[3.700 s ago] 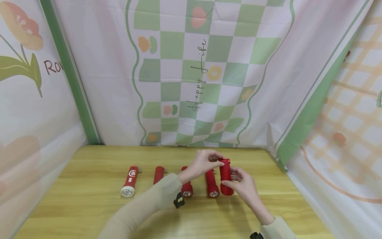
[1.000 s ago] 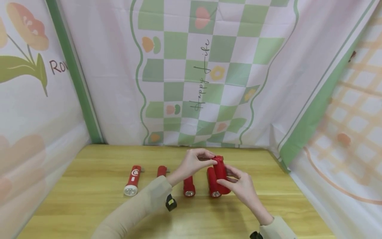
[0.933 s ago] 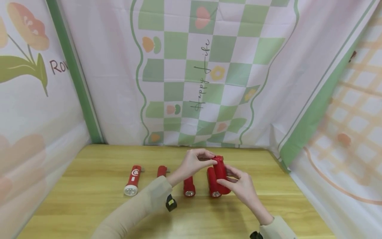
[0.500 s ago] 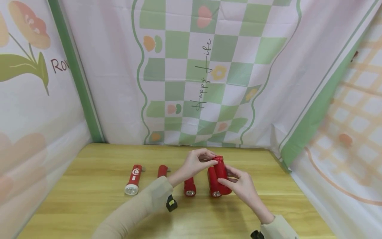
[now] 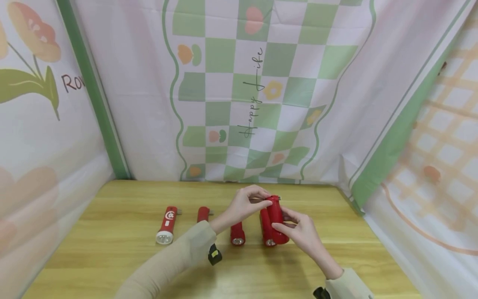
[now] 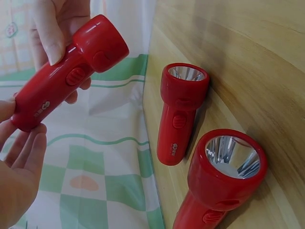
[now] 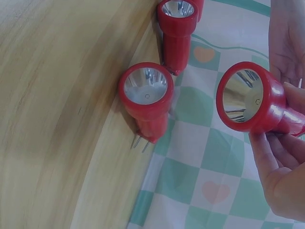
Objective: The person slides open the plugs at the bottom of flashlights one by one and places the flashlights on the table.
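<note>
A red flashlight is held off the wooden table, tail up, lens end down. My right hand grips its body between thumb and fingers. At the tail end, my left hand pinches the flashlight; a small metal plug prong sticks out there. The left wrist view shows the held flashlight with its round switch. In the right wrist view its reflector faces the camera. Right beside it lies another red flashlight, partly hidden.
Further left on the table lie a red flashlight and another, both partly covered by my left arm. A red-and-white flashlight lies leftmost, metal prongs out. A printed cloth hangs behind the table.
The held flashlight has shifted left and tilted over its neighbour since the oldest frame. Half a second ago no prong showed at its tail; now one sticks out to the right.
</note>
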`<state>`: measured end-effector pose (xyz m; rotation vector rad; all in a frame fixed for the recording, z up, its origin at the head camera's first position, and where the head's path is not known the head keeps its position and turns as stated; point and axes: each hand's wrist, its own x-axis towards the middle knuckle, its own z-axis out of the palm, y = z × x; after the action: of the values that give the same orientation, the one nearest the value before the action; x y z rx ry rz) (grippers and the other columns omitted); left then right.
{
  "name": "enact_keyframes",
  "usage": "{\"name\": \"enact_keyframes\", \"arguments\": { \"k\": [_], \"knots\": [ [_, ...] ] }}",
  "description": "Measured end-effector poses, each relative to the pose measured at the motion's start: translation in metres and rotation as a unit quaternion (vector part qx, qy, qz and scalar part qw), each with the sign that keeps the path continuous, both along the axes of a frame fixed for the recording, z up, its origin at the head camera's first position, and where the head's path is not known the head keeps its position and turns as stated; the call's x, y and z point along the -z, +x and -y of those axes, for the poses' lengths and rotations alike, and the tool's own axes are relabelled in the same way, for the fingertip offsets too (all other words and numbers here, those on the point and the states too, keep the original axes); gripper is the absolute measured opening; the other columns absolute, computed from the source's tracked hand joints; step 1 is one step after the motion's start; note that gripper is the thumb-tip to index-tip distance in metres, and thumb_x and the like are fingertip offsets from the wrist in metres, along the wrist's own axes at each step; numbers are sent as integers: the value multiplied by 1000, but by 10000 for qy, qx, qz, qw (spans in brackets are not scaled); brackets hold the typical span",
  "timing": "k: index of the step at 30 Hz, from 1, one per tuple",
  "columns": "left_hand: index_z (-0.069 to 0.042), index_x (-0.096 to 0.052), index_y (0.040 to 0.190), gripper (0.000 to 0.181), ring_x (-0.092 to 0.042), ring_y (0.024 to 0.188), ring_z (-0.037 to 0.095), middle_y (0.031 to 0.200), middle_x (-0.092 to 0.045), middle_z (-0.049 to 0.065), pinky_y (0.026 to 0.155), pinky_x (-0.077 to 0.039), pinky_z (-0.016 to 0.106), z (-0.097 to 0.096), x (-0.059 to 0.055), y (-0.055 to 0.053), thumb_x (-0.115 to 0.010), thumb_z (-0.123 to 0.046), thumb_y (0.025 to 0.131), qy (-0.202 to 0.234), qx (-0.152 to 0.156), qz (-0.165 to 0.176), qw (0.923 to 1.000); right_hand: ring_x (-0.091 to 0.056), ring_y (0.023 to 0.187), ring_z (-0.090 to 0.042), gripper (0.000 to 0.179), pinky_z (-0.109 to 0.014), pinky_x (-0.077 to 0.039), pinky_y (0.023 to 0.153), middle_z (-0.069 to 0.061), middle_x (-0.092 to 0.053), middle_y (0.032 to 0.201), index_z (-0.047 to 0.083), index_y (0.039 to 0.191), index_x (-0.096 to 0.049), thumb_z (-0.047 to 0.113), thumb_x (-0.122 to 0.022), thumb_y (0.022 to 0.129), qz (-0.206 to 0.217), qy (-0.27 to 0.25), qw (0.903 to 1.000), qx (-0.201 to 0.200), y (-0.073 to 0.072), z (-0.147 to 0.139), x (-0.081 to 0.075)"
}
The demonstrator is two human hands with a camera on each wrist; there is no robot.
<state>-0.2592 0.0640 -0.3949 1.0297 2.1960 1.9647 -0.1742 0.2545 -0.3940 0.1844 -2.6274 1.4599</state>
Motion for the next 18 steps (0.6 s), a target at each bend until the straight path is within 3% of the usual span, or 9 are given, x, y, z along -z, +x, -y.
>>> {"name": "enact_keyframes", "arguments": {
  "k": [8, 18],
  "knots": [
    [0, -71, 106, 19, -70, 102, 24, 111, -68, 15, 86, -59, 20, -3, -2, 2, -71, -11, 91, -69, -7, -103, 9999, -69, 105, -31, 55, -32, -61, 87, -23, -69, 122, -4, 134, -58, 11, -78, 85, 36, 41, 10000, 44, 0, -1, -1],
    [-1, -72, 110, 20, -68, 102, 20, 112, -66, 13, 93, -58, 29, -2, -4, 3, -70, -11, 92, -286, 21, -102, 9995, -70, 105, -31, 55, -31, -61, 86, -23, -69, 121, -4, 134, -58, 13, -77, 85, 64, 49, 10000, 21, -1, -1, -1]
  ]
}}
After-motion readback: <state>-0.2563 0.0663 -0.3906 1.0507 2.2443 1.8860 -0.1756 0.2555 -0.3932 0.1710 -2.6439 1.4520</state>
